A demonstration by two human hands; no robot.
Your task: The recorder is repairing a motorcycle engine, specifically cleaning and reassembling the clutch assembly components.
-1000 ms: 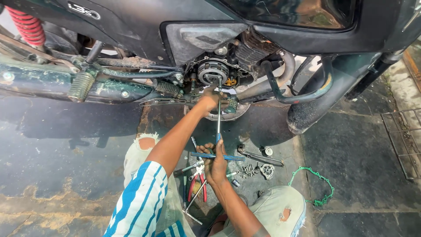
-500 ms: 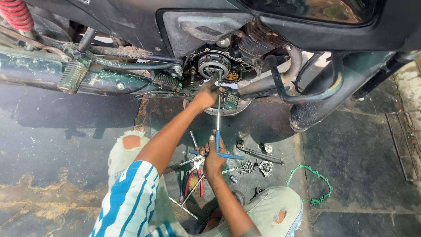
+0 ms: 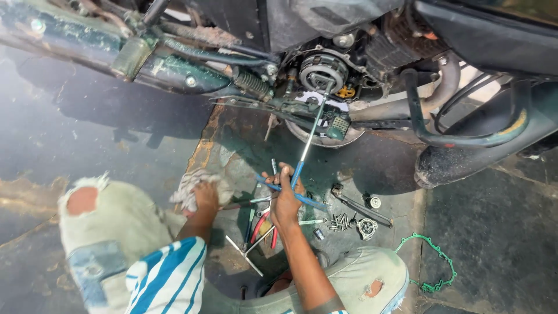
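Observation:
My right hand [image 3: 285, 197] grips the blue cross handle of a long T-shaped wrench [image 3: 307, 145]. The wrench shaft runs up to the round clutch assembly [image 3: 317, 71] in the open side of a motorcycle engine. My left hand [image 3: 206, 195] is down near my left knee, closed on a pale rag [image 3: 189, 186]. Between my knees on the ground lie several hand tools [image 3: 261, 224], among them red-handled pliers.
Bolts and small metal parts [image 3: 349, 221] and a black lever [image 3: 354, 203] lie right of my right hand. A green gasket [image 3: 433, 267] lies on the dark floor farther right. The exhaust pipe [image 3: 476, 157] and foot rest [image 3: 337, 125] hang low.
My left hand has come down from the engine to the rag by my knee. The right hand still holds the wrench. The view has moved closer to the engine.

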